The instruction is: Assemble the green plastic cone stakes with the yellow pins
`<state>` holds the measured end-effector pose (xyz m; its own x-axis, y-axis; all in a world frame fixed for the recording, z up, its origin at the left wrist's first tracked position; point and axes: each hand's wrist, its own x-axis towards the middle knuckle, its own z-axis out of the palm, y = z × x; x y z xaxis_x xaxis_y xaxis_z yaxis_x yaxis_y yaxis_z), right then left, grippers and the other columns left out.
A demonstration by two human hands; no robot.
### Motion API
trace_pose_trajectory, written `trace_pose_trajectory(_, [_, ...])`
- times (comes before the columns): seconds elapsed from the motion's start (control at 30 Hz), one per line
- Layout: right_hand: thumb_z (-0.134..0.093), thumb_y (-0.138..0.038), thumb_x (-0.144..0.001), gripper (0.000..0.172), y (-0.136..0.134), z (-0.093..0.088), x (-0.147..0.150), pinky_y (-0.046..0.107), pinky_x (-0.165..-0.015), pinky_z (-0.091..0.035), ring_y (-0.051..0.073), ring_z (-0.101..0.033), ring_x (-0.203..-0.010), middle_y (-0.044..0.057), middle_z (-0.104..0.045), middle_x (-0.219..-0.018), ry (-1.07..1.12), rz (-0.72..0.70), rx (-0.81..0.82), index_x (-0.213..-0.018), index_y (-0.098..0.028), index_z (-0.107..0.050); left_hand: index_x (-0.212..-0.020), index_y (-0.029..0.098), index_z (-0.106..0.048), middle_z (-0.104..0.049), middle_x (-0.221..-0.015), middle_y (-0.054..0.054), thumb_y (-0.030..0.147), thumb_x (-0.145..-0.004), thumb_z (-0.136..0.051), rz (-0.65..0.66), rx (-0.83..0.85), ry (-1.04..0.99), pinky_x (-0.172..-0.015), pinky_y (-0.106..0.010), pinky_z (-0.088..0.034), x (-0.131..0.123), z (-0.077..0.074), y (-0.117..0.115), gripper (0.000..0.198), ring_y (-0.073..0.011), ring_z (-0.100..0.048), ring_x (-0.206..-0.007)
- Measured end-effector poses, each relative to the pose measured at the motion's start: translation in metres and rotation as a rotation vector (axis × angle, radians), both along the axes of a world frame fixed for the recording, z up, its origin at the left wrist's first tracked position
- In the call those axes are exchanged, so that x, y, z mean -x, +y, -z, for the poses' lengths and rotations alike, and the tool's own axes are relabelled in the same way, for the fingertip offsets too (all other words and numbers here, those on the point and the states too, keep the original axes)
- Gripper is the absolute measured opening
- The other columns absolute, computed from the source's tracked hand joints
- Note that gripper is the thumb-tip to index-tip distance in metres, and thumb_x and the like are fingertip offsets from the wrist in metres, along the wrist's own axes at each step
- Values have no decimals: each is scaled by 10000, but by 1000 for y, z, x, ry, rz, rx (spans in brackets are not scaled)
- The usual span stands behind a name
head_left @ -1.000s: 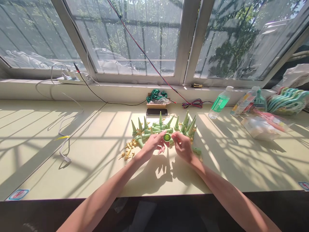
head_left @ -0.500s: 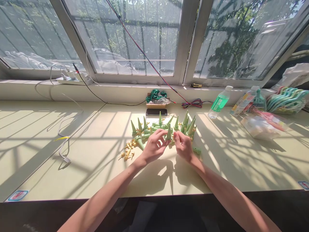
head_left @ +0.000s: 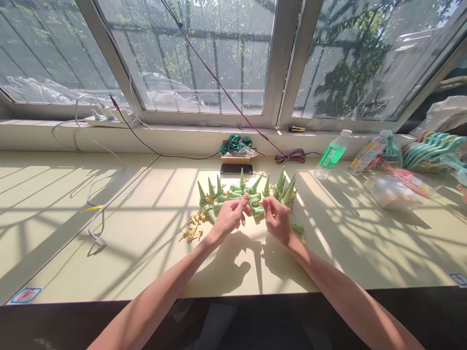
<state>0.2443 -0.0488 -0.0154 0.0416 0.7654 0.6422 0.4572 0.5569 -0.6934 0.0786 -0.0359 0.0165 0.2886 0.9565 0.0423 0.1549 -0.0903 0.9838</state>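
Observation:
My left hand (head_left: 230, 215) hovers at the front of a cluster of green cone-shaped pieces (head_left: 242, 180). Its fingers are curled and the thumb lies close against the index finger; anything between them is hidden. Just to the right, my right hand (head_left: 278, 219) is closed in a pinch, and what it grips is too small to make out. A rounded green piece (head_left: 255, 201) shows in the gap between both hands. Beneath it is a short green cylinder (head_left: 257, 212). Small yellow pegs (head_left: 193, 230) lie in a loose pile left of my left hand.
Behind the cones are a black phone (head_left: 236, 168) and a small box (head_left: 239, 159) with green material. A green-labelled bottle (head_left: 332, 154), a plastic bag (head_left: 397, 192) and pastel hangers (head_left: 432, 150) stand to the right. Another person's hand (head_left: 463, 192) shows at the right edge. A white cable (head_left: 100, 228) lies left.
My left hand has drawn back slightly to the left, and the upright cone beside its fingertips no longer shows there. My right hand stays put. Another person's hand has appeared at the right edge.

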Motion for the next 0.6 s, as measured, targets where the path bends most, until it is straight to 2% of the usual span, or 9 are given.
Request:
trace_pose_trajectory(0.1, [-437,-294,-1021,302,0,0,-1,247,-513,-295,110,-372,-515,-35,-447,-604,-45,-78,-12,-740,-201,-499,-627,104,-666,-658,-662,-92,711,-859,-503,95,224,-42,-355,-197,-315,0,-1,3,670,-99,-526,-434])
trace_pose_trajectory(0.2, [-432,-286,-1022,292,1,1,-1,243,-523,-305,107,-379,-528,-32,-463,-620,-53,-106,-15,-753,-197,-502,-645,98,-675,-671,-706,-97,700,-810,-590,130,269,-58,-357,-196,-326,0,-3,3,629,-95,-524,-447])
trace_pose_trajectory(0.3, [-429,-298,-1024,309,0,1,-1,241,-516,-296,103,-363,-519,-37,-447,-608,-41,-116,0,-740,-198,-496,-660,104,-658,-662,-716,-87,669,-797,-633,155,234,-79,-366,-198,-348,1,-2,3,582,-96,-528,-467])
trace_pose_trajectory(0.43, [-408,-339,-1028,353,-1,0,-1,244,-508,-290,105,-346,-509,-44,-402,-586,-22,-96,42,-707,-204,-465,-716,136,-618,-569,-584,-19,628,-834,-623,171,157,-50,-396,-203,-383,3,1,2,506,-102,-521,-460])
trace_pose_trajectory(0.6, [-385,-403,-1025,394,-2,0,0,249,-496,-280,107,-332,-505,-46,-373,-579,-20,-52,100,-681,-212,-407,-891,173,-588,-586,-688,-4,520,-810,-703,53,-80,50,-377,-199,-386,1,3,-2,375,-116,-549,-509])
